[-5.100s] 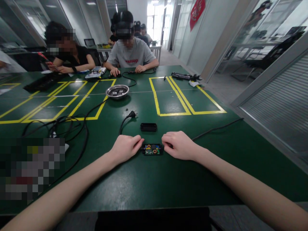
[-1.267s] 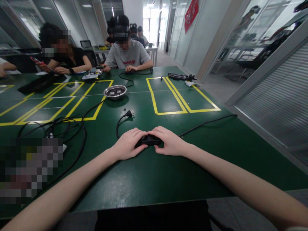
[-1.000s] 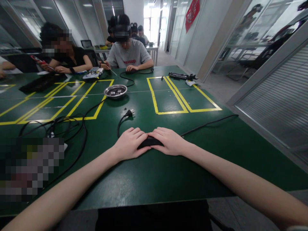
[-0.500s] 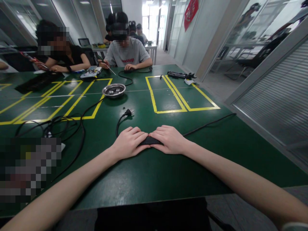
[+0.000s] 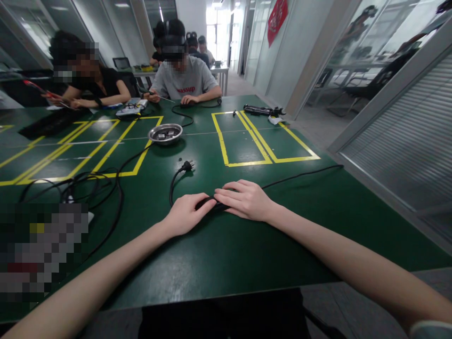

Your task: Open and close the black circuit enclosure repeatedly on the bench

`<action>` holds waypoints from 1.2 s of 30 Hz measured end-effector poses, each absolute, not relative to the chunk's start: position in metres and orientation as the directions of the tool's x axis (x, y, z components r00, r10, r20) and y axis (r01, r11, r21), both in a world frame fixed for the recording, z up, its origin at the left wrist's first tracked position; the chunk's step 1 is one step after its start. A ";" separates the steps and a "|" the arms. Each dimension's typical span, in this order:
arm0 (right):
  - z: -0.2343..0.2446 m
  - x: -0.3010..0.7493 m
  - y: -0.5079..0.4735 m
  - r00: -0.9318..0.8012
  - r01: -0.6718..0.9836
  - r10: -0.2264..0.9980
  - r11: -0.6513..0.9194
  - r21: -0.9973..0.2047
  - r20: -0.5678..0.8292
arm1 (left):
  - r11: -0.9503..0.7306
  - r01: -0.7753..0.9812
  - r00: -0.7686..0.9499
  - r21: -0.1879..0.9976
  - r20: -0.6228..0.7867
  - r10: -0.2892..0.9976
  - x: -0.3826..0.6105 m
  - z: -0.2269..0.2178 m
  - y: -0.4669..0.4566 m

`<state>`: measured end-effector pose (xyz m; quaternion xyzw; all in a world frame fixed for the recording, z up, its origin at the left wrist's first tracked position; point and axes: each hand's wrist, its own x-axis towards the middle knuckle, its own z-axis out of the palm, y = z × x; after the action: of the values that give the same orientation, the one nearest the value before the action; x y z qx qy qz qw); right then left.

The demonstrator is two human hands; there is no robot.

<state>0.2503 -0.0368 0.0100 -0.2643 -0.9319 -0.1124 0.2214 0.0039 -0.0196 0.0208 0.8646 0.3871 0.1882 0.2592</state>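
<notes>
Left hand [image 5: 189,213]: clamped on the left end of the black case, thumb along the near side, fingers mostly hidden behind it.
Right hand [image 5: 244,201]: fingers together, laid over the right end; I cannot tell whether it grips or only presses.
Case [image 5: 220,206]: between the two hands, low over the table [image 5: 212,256], mostly covered; whether it is fully shut does not show. Uneven pressure from the hands could tip it or lift one end.
Fingertips [image 5: 214,202]: the left thumb's tip lies close to the right hand's fingers, so skin might get pinched if any part of the case snaps down there.
Left cord [image 5: 171,188]: curves from behind the left hand to the plug [image 5: 187,166]; a snag on it could twist the case.
Right cord [image 5: 303,174]: runs from behind the right hand toward the table's right edge; if caught there, it would likely drag the case sideways.
Cables [image 5: 93,181]: loosely tangled to the left, well apart from the hands; a sweeping left arm could hook them.
Bowl [image 5: 165,141]: beyond the plug, metal parts inside; a cable passes close by, and pulling that might jog it.
Co-worker [image 5: 185,77]: across the table, holding a thin tool.
</notes>
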 end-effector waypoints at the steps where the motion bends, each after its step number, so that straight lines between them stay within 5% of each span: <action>1: 0.009 0.250 -0.036 -0.758 0.546 0.442 0.832 0.096 0.480 | -0.515 0.558 0.619 0.650 0.087 0.781 0.004 0.021 -0.019; 4: 0.010 0.249 -0.035 -0.741 0.584 0.475 0.805 0.105 0.475 | -0.400 0.458 0.572 0.794 0.081 0.816 0.003 0.020 -0.016; 7: 0.010 0.247 -0.035 -0.737 0.614 0.531 0.784 0.086 0.418 | -0.407 0.424 0.547 0.809 0.129 0.827 0.001 0.017 -0.013; 15: 0.002 0.251 -0.028 -0.615 0.655 0.712 0.700 -0.283 0.338 | -0.760 0.513 0.636 0.400 0.417 0.649 -0.001 0.013 -0.010; 22: 0.000 0.250 -0.028 -0.614 0.653 0.677 0.724 -0.221 0.405 | -0.820 0.520 0.720 0.240 0.392 0.572 -0.002 0.007 -0.009; 36: 0.005 0.247 -0.033 -0.694 0.575 0.607 0.791 -0.208 0.388 | -0.837 0.474 0.756 0.272 0.362 0.546 0.003 0.008 -0.012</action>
<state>0.2470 -0.0326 0.0053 -0.3212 -0.9196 0.0351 0.2234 0.0028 -0.0122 0.0082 0.9333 0.2732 0.2181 0.0817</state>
